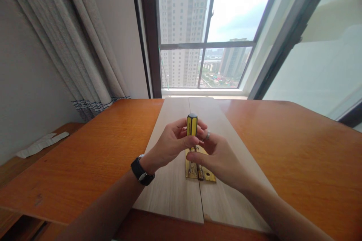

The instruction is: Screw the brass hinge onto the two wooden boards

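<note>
A screwdriver with a yellow-and-black handle (192, 126) stands upright, its tip pointing down toward a brass hinge (200, 169). The hinge lies flat across the seam between two pale wood boards (169, 196) (229, 203). My left hand (169, 145), with a black watch on its wrist, wraps the handle from the left. My right hand (217, 158), wearing a ring, closes on the handle and shaft from the right. Both hands hide the shaft and part of the hinge, so I cannot see where the tip meets the hinge.
The boards rest on an orange wooden table (283, 158). Behind the table is a tall window (206, 37), with a grey curtain (85, 45) to its left. A white paper strip (42, 145) lies on a lower wooden ledge at the left.
</note>
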{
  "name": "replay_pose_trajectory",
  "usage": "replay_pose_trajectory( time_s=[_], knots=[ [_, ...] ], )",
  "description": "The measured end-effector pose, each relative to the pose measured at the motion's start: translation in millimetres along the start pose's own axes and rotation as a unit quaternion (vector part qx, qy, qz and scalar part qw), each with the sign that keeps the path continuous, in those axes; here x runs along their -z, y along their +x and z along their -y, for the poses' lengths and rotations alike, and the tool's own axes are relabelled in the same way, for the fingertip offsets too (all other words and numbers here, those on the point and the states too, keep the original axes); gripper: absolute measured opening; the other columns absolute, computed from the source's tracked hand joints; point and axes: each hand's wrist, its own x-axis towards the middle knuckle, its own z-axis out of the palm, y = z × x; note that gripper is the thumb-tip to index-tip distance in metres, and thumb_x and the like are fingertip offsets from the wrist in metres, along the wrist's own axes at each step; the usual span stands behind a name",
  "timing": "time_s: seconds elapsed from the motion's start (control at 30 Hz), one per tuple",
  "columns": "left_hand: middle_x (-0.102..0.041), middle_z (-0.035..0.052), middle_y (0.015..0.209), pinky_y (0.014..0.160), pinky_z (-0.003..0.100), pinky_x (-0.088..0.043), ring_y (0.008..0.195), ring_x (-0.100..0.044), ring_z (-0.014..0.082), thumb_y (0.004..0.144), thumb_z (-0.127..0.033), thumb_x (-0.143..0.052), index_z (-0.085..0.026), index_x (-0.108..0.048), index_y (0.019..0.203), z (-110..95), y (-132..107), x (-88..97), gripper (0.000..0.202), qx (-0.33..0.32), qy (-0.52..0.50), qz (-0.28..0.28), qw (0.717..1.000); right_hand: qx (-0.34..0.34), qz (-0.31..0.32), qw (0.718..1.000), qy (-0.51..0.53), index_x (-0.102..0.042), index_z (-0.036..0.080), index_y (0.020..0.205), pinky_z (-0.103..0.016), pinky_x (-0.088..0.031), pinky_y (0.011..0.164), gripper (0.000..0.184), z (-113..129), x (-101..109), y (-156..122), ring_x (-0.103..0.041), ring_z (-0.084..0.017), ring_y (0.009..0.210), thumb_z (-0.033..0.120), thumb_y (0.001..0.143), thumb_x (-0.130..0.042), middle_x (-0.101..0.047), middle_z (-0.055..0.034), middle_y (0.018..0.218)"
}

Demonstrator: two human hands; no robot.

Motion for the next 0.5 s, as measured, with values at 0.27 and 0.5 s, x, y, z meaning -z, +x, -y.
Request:
replay_pose_trajectory(
  time_s=[0.27, 0.5],
  knots=[
    [-0.070, 0.0111, 0.111, 0.078, 0.027, -0.054, 0.088, -0.066, 0.0182, 0.094, -0.061, -0.060, -0.016, -0.076, 0.107, -2, -3, -3.5, 0.049, 0.038, 0.012, -0.023, 0.999, -0.008, 0.011, 1.000, 0.001, -0.080, 0.021, 0.086, -0.037, -0.052, 0.087, 0.014, 0, 4, 2, -0.069, -0.023, 0.091, 0.033, 0.078, -0.080, -0.078, -0.0032, 0.089],
    [-0.068, 0.0083, 0.111, 0.059, 0.018, -0.046, 0.069, -0.059, 0.0076, 0.085, -0.055, -0.076, -0.018, -0.075, 0.110, -6, -5, 1.5, 0.045, 0.049, 0.011, -0.013, 0.999, 0.011, 0.124, 0.992, 0.033, -0.078, 0.021, 0.104, -0.032, -0.050, 0.083, 0.027, 13, 8, -1, -0.065, -0.018, 0.086, 0.042, 0.090, -0.069, -0.074, -0.0033, 0.094]
  ],
)
